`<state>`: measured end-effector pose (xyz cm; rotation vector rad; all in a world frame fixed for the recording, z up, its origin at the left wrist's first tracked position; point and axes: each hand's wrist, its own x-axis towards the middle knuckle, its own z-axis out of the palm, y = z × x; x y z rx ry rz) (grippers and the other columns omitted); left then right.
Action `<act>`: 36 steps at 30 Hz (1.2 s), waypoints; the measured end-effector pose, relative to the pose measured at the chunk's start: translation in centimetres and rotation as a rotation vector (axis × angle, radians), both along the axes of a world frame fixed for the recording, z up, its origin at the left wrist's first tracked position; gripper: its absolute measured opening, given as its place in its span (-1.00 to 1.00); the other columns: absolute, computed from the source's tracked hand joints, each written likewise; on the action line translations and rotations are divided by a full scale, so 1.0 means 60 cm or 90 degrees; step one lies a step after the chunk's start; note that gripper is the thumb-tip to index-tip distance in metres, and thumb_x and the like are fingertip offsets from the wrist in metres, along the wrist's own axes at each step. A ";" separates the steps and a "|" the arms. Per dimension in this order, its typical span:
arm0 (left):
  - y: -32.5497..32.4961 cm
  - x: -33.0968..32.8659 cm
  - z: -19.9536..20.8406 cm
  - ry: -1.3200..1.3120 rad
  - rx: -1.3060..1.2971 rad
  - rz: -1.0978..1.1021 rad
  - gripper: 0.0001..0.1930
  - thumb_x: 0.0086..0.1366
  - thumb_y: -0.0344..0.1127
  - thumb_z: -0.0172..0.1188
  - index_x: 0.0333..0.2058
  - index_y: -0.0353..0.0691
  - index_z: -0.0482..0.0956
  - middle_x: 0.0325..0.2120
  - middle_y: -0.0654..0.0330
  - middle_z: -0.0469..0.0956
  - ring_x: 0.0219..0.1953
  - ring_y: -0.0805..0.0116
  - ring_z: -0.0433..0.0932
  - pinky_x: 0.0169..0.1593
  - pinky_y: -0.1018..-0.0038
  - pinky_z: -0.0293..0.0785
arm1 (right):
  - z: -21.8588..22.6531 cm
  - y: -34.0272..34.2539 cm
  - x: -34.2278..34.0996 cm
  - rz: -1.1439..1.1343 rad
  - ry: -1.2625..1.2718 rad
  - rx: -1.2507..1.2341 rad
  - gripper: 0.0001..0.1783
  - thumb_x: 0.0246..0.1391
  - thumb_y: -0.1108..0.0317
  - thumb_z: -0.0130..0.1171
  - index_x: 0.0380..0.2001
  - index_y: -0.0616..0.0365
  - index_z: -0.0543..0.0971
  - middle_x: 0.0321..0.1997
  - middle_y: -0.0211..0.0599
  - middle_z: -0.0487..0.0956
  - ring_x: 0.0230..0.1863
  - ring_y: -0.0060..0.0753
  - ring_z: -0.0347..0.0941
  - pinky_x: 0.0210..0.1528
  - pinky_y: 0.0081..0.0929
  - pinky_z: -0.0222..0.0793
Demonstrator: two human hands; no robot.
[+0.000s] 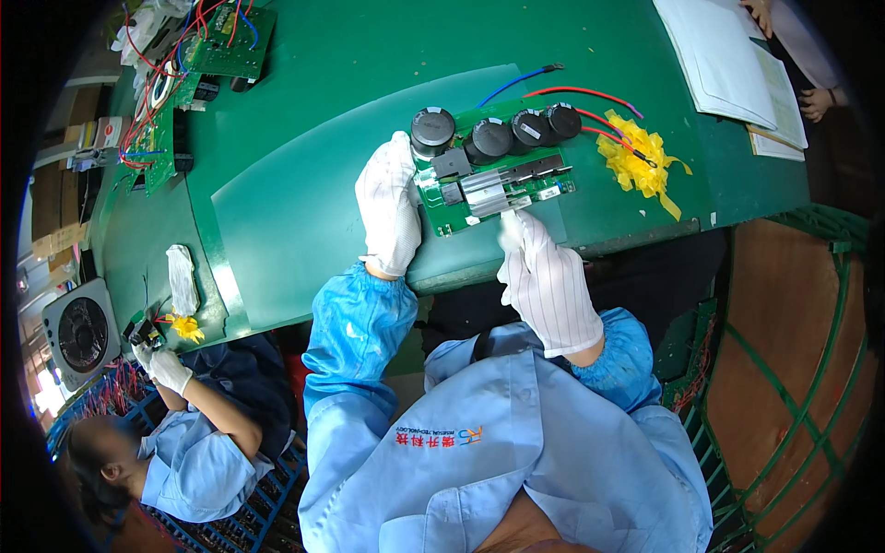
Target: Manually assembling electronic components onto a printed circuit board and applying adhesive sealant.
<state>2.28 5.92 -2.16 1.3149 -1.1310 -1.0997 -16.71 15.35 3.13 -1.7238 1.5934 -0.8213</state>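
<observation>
A green circuit board (441, 213) with large black capacitors (489, 140), silver heat sinks (486, 192) and red and blue wires is held tilted above the green table. My left hand (387, 198), in a white glove, closes on the board's left edge; the thumb side is partly hidden. Just below the board's front edge, my right hand (544, 276), in a striped white glove, is closed with thumb and forefinger pinched. Its fingertips reach close to the heat sinks. Whatever sits in that pinch is too small to make out.
A yellow ribbon bundle (638, 164) lies right of the board. Papers (719, 69) rest at the far right, near another person's hands. More wired boards (235, 46) stand at the far left. A co-worker (198, 452) handles a small part at left, beside a fan (83, 334).
</observation>
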 end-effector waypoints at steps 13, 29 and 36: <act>-0.004 -0.012 0.005 -0.141 -0.083 0.005 -0.64 0.50 -0.16 -0.08 -0.15 -0.39 0.53 -0.28 -0.02 0.55 -0.24 0.01 0.49 -0.07 0.27 0.39 | 0.013 -0.011 -0.004 -0.068 -0.243 0.209 -0.67 0.19 0.47 0.15 0.01 0.22 0.39 -0.66 -0.21 0.51 -0.73 -0.27 0.49 -0.58 -0.35 0.44; -0.013 -0.003 0.002 -0.166 -0.066 -0.035 -0.63 0.53 -0.22 -0.18 0.02 -0.39 0.48 -0.18 -0.02 0.55 -0.14 0.01 0.50 0.04 0.24 0.38 | 0.018 0.010 -0.040 0.036 0.120 -0.113 -0.63 0.13 0.39 0.25 0.02 0.13 0.53 -0.62 -0.21 0.50 -0.65 -0.16 0.48 -0.57 -0.29 0.39; -0.015 -0.009 0.011 -0.036 -0.001 -0.013 -0.61 0.52 -0.14 -0.09 -0.10 -0.42 0.52 -0.28 0.01 0.54 -0.22 0.10 0.50 -0.02 0.32 0.39 | 0.042 -0.009 -0.056 0.064 0.320 -0.206 -0.69 0.11 0.28 0.24 -0.04 -0.01 0.58 -0.62 -0.37 0.37 -0.59 -0.31 0.39 -0.56 -0.34 0.31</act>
